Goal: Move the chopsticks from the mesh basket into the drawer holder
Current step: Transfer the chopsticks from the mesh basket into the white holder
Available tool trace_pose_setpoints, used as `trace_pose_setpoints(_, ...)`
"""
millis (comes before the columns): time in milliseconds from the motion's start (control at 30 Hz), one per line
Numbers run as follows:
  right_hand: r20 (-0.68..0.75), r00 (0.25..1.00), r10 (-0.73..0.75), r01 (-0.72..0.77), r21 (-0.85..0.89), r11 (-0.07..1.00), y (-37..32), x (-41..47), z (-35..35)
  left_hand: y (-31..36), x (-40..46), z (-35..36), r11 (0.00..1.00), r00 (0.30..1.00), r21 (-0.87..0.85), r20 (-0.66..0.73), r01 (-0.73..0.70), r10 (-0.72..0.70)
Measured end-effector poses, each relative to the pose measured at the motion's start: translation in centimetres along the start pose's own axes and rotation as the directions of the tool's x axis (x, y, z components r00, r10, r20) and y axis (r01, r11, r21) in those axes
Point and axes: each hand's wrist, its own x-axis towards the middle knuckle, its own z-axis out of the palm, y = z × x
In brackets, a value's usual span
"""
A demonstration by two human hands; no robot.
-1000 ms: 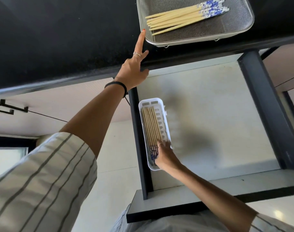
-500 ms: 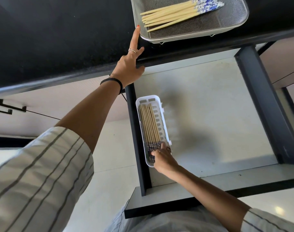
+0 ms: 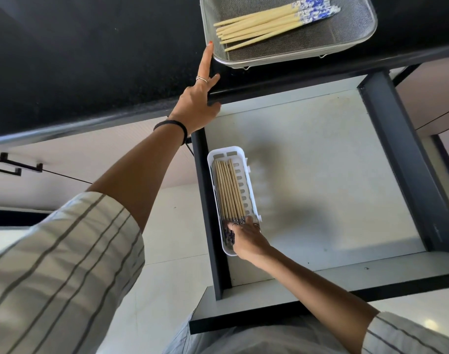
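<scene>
Chopsticks [image 3: 229,190] are lying side by side in the white holder [image 3: 251,200] at the left edge of the open drawer [image 3: 320,175], their patterned ends under the right hand [image 3: 246,237]. That hand is pressing its fingers down on those ends, apparently settling the batch; whether the fingers are pinching any stick cannot be told. Farther up, more chopsticks [image 3: 264,24] are waiting in the mesh basket [image 3: 351,47] on the dark counter [image 3: 90,60], so the job looks roughly half done. The left hand [image 3: 196,103] is resting on the counter edge, one finger stretched straight up to the basket's corner, gripping nothing. Next, the right hand would need to let go and reach for the basket. The basket's far rim is being cropped out.
</scene>
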Motion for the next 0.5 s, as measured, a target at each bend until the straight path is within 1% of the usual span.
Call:
trace_pose_setpoints(200,-0.002,0.999,0.048,-0.048,-0.041,0.998,-0.9,1.0,-0.8,0.3,-0.1,-0.1,1.0,1.0,0.013,-0.011,0.02,-0.019)
trace_pose_setpoints(300,0.0,0.999,0.053,-0.053,-0.044,0.998,-0.8,1.2,-0.6,0.3,-0.2,-0.2,1.0,1.0,0.008,0.005,0.002,-0.002)
trace_pose_setpoints(433,0.004,0.999,0.051,-0.051,-0.044,0.998,-0.5,1.2,-0.6,0.2,-0.1,-0.3,1.0,1.0,0.016,0.016,0.022,-0.023)
trace_pose_setpoints(500,-0.023,0.999,0.034,-0.035,-0.031,0.999,-0.8,1.2,-0.7,0.0,-0.1,-0.2,1.0,1.0,0.006,0.012,0.011,-0.011)
